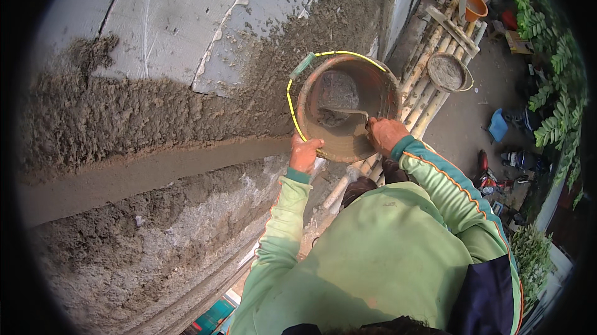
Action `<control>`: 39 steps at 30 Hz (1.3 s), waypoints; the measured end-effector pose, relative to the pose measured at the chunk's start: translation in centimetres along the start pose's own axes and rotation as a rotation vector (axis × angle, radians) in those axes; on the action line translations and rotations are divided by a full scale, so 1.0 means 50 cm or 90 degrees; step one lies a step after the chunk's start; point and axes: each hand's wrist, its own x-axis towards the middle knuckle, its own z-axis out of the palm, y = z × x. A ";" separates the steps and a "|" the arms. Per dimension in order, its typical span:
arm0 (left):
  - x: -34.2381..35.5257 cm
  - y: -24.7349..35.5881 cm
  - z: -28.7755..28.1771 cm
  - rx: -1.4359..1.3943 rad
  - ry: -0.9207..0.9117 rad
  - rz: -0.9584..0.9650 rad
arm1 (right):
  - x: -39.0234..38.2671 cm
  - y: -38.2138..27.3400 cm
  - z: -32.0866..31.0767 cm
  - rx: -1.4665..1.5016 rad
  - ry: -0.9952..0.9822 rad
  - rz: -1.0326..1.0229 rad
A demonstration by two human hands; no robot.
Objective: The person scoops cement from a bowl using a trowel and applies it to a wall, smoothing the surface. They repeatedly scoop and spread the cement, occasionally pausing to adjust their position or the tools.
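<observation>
A mortar-stained bucket (379,86) with a yellow handle and green grip is tilted toward me at the centre, and its inner bottom shows. My left hand (306,151) is closed on its lower left rim. My right hand (384,133) grips a trowel, whose blade (331,116) is inside the bucket with some grey mortar on it. Rough wet mortar (155,108) covers part of the pale panel wall (155,24) to the left, above a smoother mortar band (124,179).
A scaffold of bamboo poles (423,108) runs beneath me, holding another bucket of grey mix (446,73) and an orange bucket (472,4). Far below at the right are a blue chair (497,125), a red motorbike (488,183) and other clutter, beside leafy plants (553,130).
</observation>
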 end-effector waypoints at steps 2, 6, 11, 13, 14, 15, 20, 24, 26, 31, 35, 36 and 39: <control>0.005 -0.010 0.000 0.080 -0.024 0.005 | 0.016 -0.019 -0.008 0.111 0.143 0.124; 0.015 0.042 0.032 0.079 -0.044 0.026 | -0.011 -0.056 0.018 -0.057 -0.020 -0.067; -0.010 0.082 0.065 0.033 -0.010 0.059 | 0.022 0.017 -0.044 -0.031 0.110 0.065; -0.005 0.083 0.073 0.033 -0.024 0.074 | 0.030 0.039 -0.002 -0.027 0.119 0.074; -0.006 0.085 0.076 0.013 -0.009 0.081 | 0.012 0.031 -0.006 -0.064 0.106 0.043; -0.007 0.086 0.080 -0.006 0.006 0.088 | -0.007 0.024 -0.012 -0.100 0.093 0.013; -0.007 0.016 0.112 0.122 0.086 0.139 | 0.063 0.041 -0.067 0.051 0.183 0.182; -0.026 0.035 0.171 0.146 0.078 0.315 | 0.035 0.047 -0.035 -0.034 -0.046 0.057; -0.041 0.038 0.158 0.091 0.025 0.275 | 0.005 -0.005 -0.105 0.010 -0.002 0.153; -0.025 0.059 0.169 0.063 -0.034 0.183 | -0.009 0.046 -0.075 0.017 0.020 0.108; -0.015 0.040 0.148 0.202 0.019 0.259 | 0.023 0.092 -0.137 0.072 0.094 0.211; -0.034 0.087 0.168 0.210 -0.002 0.292 | 0.019 0.110 -0.160 0.107 0.140 0.247; -0.060 0.165 0.163 0.168 -0.109 0.376 | -0.011 0.126 -0.216 0.454 -0.150 0.318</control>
